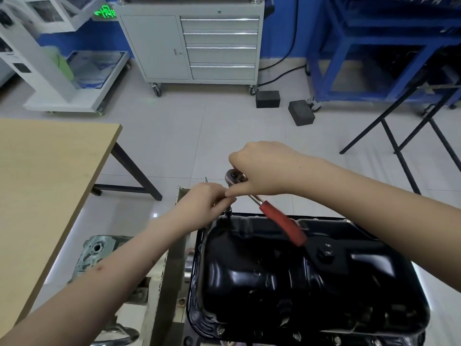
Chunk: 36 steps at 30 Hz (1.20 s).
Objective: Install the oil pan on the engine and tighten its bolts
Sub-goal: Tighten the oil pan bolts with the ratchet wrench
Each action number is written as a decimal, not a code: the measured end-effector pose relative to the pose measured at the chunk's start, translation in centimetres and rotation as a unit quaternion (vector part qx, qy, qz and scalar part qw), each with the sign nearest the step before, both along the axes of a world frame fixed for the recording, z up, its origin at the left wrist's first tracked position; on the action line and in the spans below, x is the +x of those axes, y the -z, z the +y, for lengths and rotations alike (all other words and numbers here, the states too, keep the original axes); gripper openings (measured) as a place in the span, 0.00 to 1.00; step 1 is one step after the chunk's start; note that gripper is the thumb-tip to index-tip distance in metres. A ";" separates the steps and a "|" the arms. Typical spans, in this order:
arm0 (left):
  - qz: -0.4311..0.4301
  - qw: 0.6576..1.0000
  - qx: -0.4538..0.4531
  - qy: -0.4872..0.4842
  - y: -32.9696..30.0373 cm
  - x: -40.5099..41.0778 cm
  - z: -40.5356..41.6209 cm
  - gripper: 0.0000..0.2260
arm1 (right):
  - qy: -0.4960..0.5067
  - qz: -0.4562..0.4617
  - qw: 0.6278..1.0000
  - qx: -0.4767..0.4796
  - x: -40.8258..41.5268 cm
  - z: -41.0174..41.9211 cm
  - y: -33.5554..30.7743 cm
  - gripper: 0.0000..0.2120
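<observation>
A pale tiled floor [174,136] and grey cabinet [192,43] are seen. The ratchet [272,213] is gripped by the right hand [259,168]; its shaft is pinched by the left hand [207,198] above the oil pan [299,275], the bolt hidden.

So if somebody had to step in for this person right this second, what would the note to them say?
Left hand: pinches the extension bar under the ratchet, steadying it over a bolt at the far left corner of the oil pan.
Right hand: grips the ratchet at its head; the red handle hangs free over the pan.
Done: the black pan sits on the engine, and bolts show along its near flange.
Left: tighten the corner bolt, then work round the others. How tight any bolt is cannot be told from this view.
</observation>
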<state>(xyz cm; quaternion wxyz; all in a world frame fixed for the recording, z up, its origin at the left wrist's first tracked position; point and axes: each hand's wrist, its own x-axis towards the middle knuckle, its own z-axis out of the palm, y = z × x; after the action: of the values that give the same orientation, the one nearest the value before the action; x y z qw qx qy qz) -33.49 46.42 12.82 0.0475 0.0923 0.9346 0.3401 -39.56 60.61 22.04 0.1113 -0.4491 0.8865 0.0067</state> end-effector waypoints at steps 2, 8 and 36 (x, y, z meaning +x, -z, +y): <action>0.006 0.999 -0.025 0.019 -0.2 0.0 -0.1 0.13 | -0.004 -0.004 1.000 0.001 0.1 -0.1 0.0 0.13; 0.000 0.996 -0.070 0.054 -0.4 -0.3 -0.1 0.10 | -0.075 -0.023 0.997 0.021 -0.7 0.1 -0.5 0.11; -0.022 0.999 -0.031 0.014 -0.8 0.3 0.2 0.20 | -0.039 0.013 0.999 0.009 0.3 -0.2 0.0 0.19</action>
<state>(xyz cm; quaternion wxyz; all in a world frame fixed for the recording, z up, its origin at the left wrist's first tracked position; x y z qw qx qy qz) -33.18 46.57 13.58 0.0755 0.0965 0.9420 0.3126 -39.22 60.44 22.08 0.1029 -0.4820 0.8698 0.0246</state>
